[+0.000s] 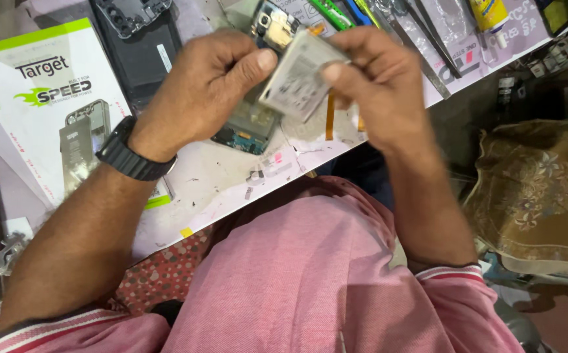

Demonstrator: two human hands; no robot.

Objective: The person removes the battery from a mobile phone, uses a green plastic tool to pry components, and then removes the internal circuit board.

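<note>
Both hands pinch a flat grey battery (297, 78): left hand (209, 91) and right hand (379, 85) closed on opposite edges. Opened phone (258, 98) lies beneath, probably near the tabletop's (218, 183) front edge.

A cluttered workbench in flat, even light.

The pale bench top (218, 180) is scuffed and strewn with small scraps, and runs at a slant across the view. A white and green printed box (29, 104) lies at its left end, and flat metal tools (421, 39) lie near its far right corner. Beside the bench sits a brown flower-patterned cushion (539, 189).
</note>
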